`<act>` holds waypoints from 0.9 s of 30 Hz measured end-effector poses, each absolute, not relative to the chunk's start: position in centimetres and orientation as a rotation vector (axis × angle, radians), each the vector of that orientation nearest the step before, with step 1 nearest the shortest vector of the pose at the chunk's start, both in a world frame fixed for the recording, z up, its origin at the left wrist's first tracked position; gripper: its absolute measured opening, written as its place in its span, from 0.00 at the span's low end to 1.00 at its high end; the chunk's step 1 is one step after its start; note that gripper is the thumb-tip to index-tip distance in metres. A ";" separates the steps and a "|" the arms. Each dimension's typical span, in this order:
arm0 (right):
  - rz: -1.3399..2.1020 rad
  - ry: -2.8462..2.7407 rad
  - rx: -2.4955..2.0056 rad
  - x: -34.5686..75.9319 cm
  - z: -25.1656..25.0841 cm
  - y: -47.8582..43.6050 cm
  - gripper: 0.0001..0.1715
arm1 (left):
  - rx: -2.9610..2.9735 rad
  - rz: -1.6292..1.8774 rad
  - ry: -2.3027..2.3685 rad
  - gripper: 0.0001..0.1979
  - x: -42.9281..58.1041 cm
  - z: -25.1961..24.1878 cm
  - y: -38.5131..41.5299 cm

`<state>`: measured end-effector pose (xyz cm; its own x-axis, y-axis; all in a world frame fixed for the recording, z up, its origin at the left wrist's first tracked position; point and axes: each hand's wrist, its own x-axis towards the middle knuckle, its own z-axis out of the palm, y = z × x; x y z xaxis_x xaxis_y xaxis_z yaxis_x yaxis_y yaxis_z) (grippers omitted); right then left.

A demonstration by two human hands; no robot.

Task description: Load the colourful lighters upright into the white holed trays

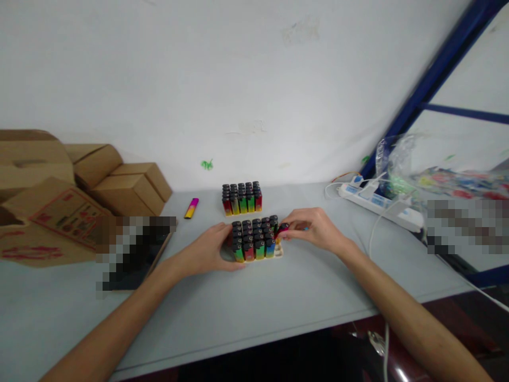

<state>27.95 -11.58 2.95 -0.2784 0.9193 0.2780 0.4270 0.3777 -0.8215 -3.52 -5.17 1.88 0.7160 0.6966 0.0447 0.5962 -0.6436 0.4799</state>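
Note:
In front of me a pale tray (279, 253) holds rows of upright lighters (254, 236) with black tops and coloured bodies. My left hand (214, 248) grips the tray's left side, thumb along the front and fingers round the back. At the right end, my right hand (308, 228) pinches a pink-red lighter (283, 229), tilted, beside the last column of lighters. Some holes at the tray's front right corner have nothing in them. Behind stands a second tray of lighters (242, 199). One pink and yellow lighter (191, 208) lies alone on the table.
Cardboard boxes (131, 185) crowd the left side, near a dark flat object that is partly blurred out. On the right lie a white power strip (382, 207), cables and clear plastic bags (401, 159). A blue metal frame (433, 74) rises behind them.

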 end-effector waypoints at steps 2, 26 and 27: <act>0.784 -1.913 -1.157 27.8 2.9 -11.6 0.21 | 2.483 0.315 0.980 0.30 -3.5 1.9 -5.2; 0.795 -2.097 -1.725 33.8 3.4 -10.7 0.16 | 2.534 0.307 1.020 0.28 -3.6 1.8 -5.2; 0.789 -2.077 -1.657 33.3 3.5 -10.8 0.17 | 2.537 0.312 1.017 0.27 -3.6 1.7 -5.2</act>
